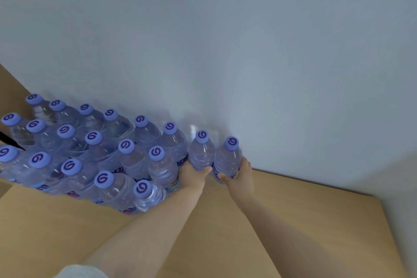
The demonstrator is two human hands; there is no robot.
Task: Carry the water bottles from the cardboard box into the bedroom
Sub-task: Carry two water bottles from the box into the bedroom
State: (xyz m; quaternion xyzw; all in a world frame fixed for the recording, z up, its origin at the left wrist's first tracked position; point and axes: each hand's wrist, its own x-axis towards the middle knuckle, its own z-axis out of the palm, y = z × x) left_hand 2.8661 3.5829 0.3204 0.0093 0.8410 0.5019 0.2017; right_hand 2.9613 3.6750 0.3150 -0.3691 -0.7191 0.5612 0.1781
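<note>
Clear bottle (201,153) | left fingers (204,170) wrapped | right fingers (223,177) wrap neighbouring bottle (228,160)

Worktop (293,221): tan wood surface, extending below and right of the hands. Wall (248,40): plain pale blue-grey, directly behind the hands, meeting the worktop's far edge.

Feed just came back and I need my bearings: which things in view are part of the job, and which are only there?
Part of the job:
- left hand, gripping one bottle
- right hand, gripping the end bottle
- standing group of bottles against the wall
- wooden surface that they stand on

Only there:
- pale wall
- grey sleeve
</note>
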